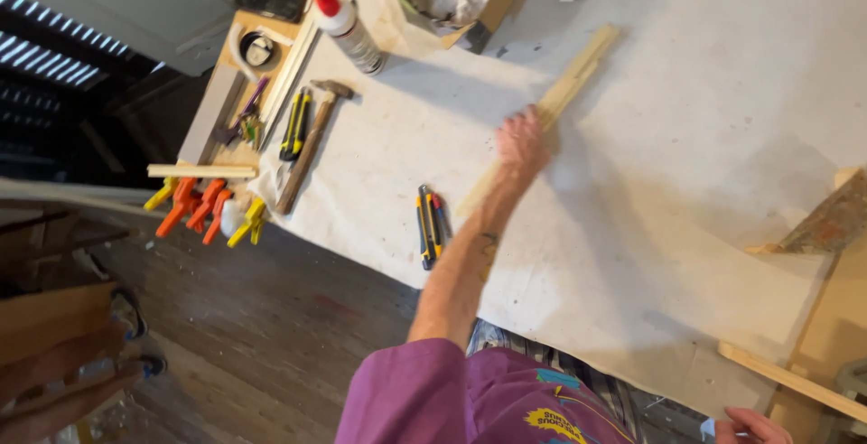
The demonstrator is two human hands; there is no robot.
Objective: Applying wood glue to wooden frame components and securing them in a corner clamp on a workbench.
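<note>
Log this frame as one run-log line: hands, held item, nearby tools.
left hand: on wooden strips, grip closed | right hand: table edge, grip unclear | near: yellow utility knife, hammer, glue bottle

Pale bare wood, that strip under the left hand, matt and unfinished. The table cover looks like rough off-white cloth or paper, stained. Upper left: a wooden-handled hammer with a dull metal head, a glossy plastic glue bottle, shiny orange and yellow plastic clamps. The floor is worn dark boards.
</note>
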